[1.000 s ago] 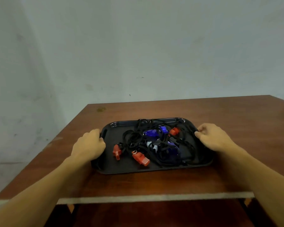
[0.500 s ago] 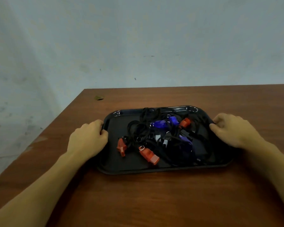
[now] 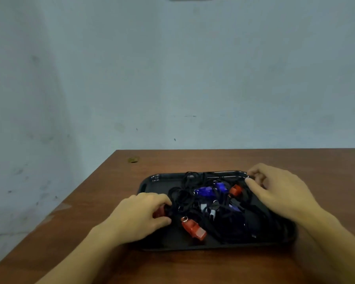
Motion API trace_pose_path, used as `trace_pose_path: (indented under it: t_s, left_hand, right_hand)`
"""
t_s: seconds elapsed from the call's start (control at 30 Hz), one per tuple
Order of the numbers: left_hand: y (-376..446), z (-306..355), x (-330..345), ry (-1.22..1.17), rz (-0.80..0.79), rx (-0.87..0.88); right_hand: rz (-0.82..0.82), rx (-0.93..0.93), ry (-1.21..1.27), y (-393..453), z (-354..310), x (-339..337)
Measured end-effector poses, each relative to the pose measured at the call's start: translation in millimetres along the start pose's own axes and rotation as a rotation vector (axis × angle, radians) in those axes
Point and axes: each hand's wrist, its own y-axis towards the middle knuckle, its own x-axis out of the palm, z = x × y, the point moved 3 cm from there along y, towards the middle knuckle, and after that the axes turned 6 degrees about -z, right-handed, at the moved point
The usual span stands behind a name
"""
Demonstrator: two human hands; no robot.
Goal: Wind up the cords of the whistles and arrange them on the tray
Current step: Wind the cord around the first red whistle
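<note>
red whistle (image 3: 193,228) lies diagonal, mouthpiece toward near-right | left hand (image 3: 139,214) grips another whistle | right hand (image 3: 275,191) pinches cord

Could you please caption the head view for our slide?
Both hands reach into a black tray of tangled whistles: left hand grips a red whistle, right hand pinches a cord.

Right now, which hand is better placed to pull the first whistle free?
Left. The left hand already grips a red whistle at the tangle's edge; the right hand only pinches near cords.

wooden table (image 3: 193,160) (small stain), grey wall (image 3: 172,68)
</note>
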Motion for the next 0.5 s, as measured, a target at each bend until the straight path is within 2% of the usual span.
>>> trace_pose_path:
  t_s: [0.13,0.23,0.27,0.33,0.4,0.5]
  left_hand:
    - [8,-4,-15,-0.335,0.081,0.044]
    - [20,0,-31,-0.518,0.197,0.103]
    - [23,2,-35,-0.541,0.231,0.120]
    - [27,4,-43,-0.645,0.285,0.092]
    - [28,3,-49,-0.808,0.319,0.040]
    - [26,8,-63,-0.927,0.295,0.082]
  right_hand:
    - [0.013,-0.285,0.212,-11,-63,2]
    - [-0.008,-0.604,0.164,-19,-119,18]
    - [-0.001,-0.658,0.186,-19,-130,26]
    - [-0.010,-0.578,0.349,-14,-136,43]
    - [0.006,-0.394,0.497,-6,-131,55]
    - [-0.025,-0.252,0.701,9,-135,51]
